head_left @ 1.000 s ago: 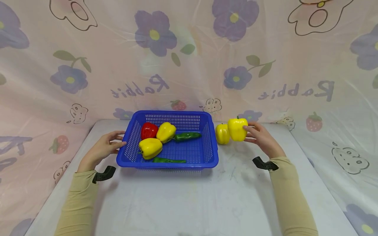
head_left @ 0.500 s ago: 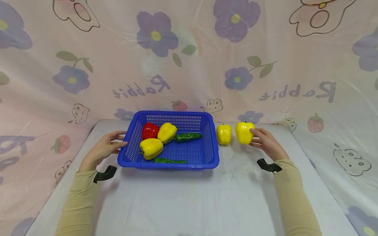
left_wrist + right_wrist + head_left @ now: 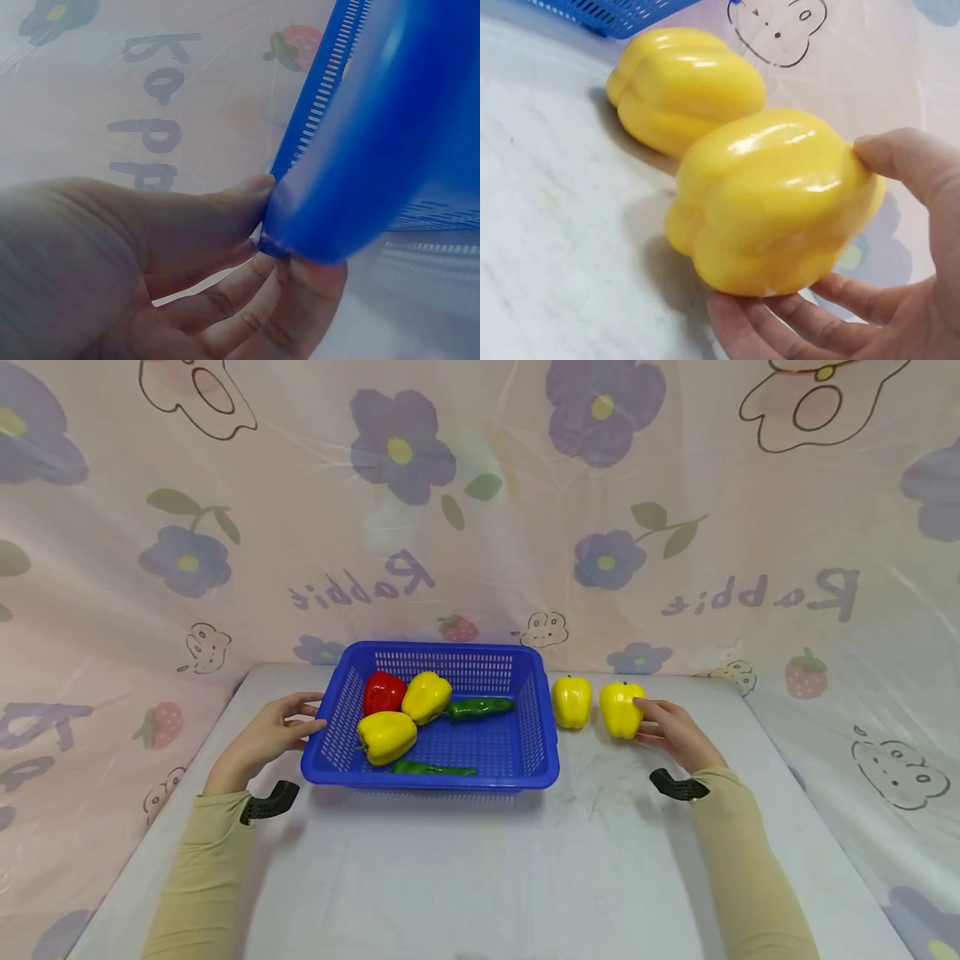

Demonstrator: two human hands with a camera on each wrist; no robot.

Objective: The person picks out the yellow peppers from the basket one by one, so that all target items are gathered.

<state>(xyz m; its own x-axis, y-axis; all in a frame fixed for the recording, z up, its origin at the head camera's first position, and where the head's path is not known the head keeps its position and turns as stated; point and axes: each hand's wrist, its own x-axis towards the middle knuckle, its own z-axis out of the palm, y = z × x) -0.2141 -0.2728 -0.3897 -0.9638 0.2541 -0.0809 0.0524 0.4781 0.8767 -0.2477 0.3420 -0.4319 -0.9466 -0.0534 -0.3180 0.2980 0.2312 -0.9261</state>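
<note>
A blue plastic basket [image 3: 536, 768] stands mid-table. My left hand [image 3: 266, 739] pinches its left rim, thumb above and fingers curled below, as the left wrist view shows. To the right of the basket, my right hand [image 3: 678, 733] grips a yellow bell pepper [image 3: 621, 710] between thumb and fingers. This pepper is upright at the tabletop; whether it bears on the table I cannot tell. Another yellow bell pepper [image 3: 572, 702] stands between it and the basket, close to the basket's right side.
Inside the basket lie a red bell pepper [image 3: 383, 693], two yellow bell peppers [image 3: 387, 737] and two green chili peppers [image 3: 481, 708]. A white-covered table [image 3: 465, 877] lies beneath, with a flower-printed curtain [image 3: 480, 560] right behind it.
My right hand has carried its yellow bell pepper rightward, then down to the tabletop, away from the other pepper beside the basket. The left hand stays at the basket rim.
</note>
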